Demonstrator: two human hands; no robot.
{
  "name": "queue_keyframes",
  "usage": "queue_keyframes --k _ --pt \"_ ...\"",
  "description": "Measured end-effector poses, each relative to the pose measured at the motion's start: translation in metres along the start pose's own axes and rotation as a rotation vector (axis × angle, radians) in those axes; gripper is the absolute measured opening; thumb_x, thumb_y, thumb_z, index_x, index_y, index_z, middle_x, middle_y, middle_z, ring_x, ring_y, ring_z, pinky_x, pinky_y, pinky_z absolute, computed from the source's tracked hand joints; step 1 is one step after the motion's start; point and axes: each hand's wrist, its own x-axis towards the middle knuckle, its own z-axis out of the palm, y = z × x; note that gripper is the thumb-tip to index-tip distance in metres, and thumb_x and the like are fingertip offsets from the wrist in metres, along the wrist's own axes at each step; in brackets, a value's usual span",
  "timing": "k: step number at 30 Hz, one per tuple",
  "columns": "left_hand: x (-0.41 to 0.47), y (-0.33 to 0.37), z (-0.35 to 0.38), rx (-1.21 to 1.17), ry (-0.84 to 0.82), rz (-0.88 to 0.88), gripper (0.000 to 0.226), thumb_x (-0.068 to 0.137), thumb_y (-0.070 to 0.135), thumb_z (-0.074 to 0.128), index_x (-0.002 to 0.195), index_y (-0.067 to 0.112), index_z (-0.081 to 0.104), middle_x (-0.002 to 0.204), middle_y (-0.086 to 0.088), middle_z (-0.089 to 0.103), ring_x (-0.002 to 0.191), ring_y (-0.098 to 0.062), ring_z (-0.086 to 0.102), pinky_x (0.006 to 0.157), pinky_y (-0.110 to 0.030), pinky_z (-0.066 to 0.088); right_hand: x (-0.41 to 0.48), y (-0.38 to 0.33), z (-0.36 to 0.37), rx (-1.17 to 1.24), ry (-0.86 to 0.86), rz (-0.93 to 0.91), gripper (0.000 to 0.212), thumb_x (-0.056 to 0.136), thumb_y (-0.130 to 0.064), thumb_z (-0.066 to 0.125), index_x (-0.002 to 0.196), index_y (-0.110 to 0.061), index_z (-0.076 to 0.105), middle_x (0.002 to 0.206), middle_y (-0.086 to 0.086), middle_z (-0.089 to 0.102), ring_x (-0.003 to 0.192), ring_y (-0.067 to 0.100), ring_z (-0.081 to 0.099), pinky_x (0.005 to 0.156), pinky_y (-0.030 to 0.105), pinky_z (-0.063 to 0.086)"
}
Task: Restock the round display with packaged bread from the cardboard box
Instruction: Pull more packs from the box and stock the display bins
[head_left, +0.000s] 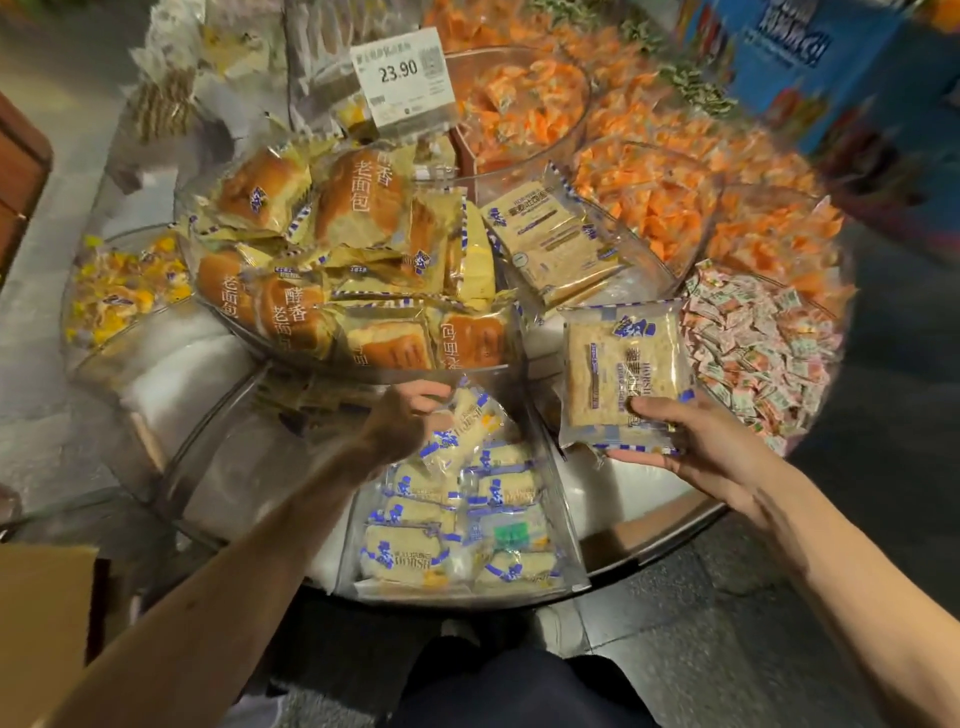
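Note:
My right hand (696, 441) holds a flat clear packet of pale sliced bread (623, 374) with blue print, upright above the right side of the round display (660, 525). My left hand (405, 421) grips a similar bread packet (475, 421) over a clear compartment (569, 519) at the display's front, where several of the same packets (457, 535) lie. One more flat packet (556, 239) rests further back. A corner of the cardboard box (41, 623) shows at lower left.
A clear bowl piled with brown bread loaves in yellow wrappers (353, 260) fills the display's middle. Orange snack packets (649, 171), pink-and-white sweets (763, 353) and yellow sweets (119, 291) fill other compartments. A price card reading 23.90 (402, 78) stands behind.

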Motion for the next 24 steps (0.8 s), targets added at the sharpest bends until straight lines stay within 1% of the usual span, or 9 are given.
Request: queue_keyframes --k 3,4,7,9,11,13,17,20,24 --pt "0.01 0.012 0.012 0.09 -0.162 0.07 0.027 0.084 0.011 0.077 0.109 0.016 0.067 0.104 -0.001 0.069 0.095 -0.015 0.067 0.09 -0.034 0.056 -0.004 0.002 -0.006 0.001 0.001 -0.003 0.056 0.067 -0.005 0.074 0.121 -0.006 0.059 0.114 0.019 0.072 0.099 0.033 0.072 0.072 0.042 0.062" --pt "0.01 0.015 0.017 0.106 -0.254 0.078 0.025 0.084 0.011 0.077 0.105 0.018 0.067 0.101 0.002 0.068 0.093 -0.014 0.067 0.09 -0.036 0.057 -0.005 0.003 -0.007 0.009 0.0 -0.004 0.052 0.07 -0.004 0.072 0.121 -0.006 0.06 0.115 0.019 0.072 0.1 0.033 0.072 0.072 0.043 0.062" --pt "-0.001 0.018 0.037 0.128 -0.46 0.094 0.023 0.082 0.011 0.08 0.099 0.021 0.069 0.096 0.001 0.07 0.092 -0.029 0.07 0.083 -0.041 0.059 -0.009 0.008 -0.01 0.043 0.016 0.003 0.047 0.074 0.002 0.067 0.12 -0.005 0.061 0.113 0.02 0.072 0.098 0.033 0.072 0.069 0.043 0.063" --pt "-0.011 0.012 0.053 0.2 -0.544 0.106 0.022 0.082 0.013 0.081 0.1 0.02 0.07 0.094 0.008 0.068 0.092 -0.019 0.071 0.082 -0.035 0.059 -0.012 0.011 -0.008 0.056 0.026 0.021 0.045 0.073 0.003 0.066 0.118 -0.001 0.06 0.107 0.02 0.073 0.091 0.031 0.074 0.064 0.039 0.062" --pt "-0.018 0.006 0.065 0.266 -0.568 0.124 0.025 0.083 0.014 0.08 0.105 0.016 0.07 0.094 0.012 0.066 0.081 0.004 0.065 0.073 -0.015 0.054 -0.016 0.014 -0.003 0.073 0.019 0.039 0.041 0.073 0.003 0.066 0.113 0.002 0.06 0.103 0.021 0.074 0.087 0.03 0.075 0.061 0.037 0.062" --pt "-0.024 -0.001 0.073 0.316 -0.578 0.141 0.025 0.084 0.016 0.079 0.107 0.018 0.069 0.097 0.01 0.065 0.074 0.011 0.059 0.065 -0.006 0.045 -0.021 0.016 0.003 0.064 0.011 0.042 0.03 0.076 0.005 0.064 0.105 -0.002 0.06 0.1 0.02 0.075 0.083 0.029 0.075 0.06 0.036 0.062" --pt "-0.036 -0.01 0.083 0.406 -0.497 0.194 0.024 0.087 0.019 0.076 0.109 0.021 0.068 0.1 0.008 0.064 0.082 0.003 0.059 0.073 -0.016 0.044 -0.028 0.02 0.012 0.017 0.035 0.051 0.019 0.087 0.01 0.058 0.093 -0.007 0.054 0.091 0.017 0.076 0.074 0.024 0.075 0.059 0.036 0.062" --pt "-0.043 -0.017 0.091 0.487 -0.45 0.254 0.026 0.091 0.023 0.072 0.115 0.021 0.066 0.105 0.006 0.063 0.097 -0.007 0.053 0.082 -0.024 0.04 -0.028 0.025 0.016 0.035 -0.004 0.072 0.028 0.077 0.005 0.065 0.102 -0.002 0.055 0.105 0.022 0.073 0.085 0.03 0.075 0.061 0.041 0.063" --pt "-0.049 -0.025 0.103 0.642 -0.467 0.326 0.029 0.093 0.029 0.067 0.122 0.026 0.064 0.116 0.005 0.062 0.114 -0.016 0.046 0.093 -0.035 0.039 -0.029 0.032 0.02 0.015 -0.004 0.073 0.026 0.076 0.004 0.066 0.099 -0.004 0.056 0.096 0.017 0.076 0.082 0.028 0.075 0.06 0.04 0.062"
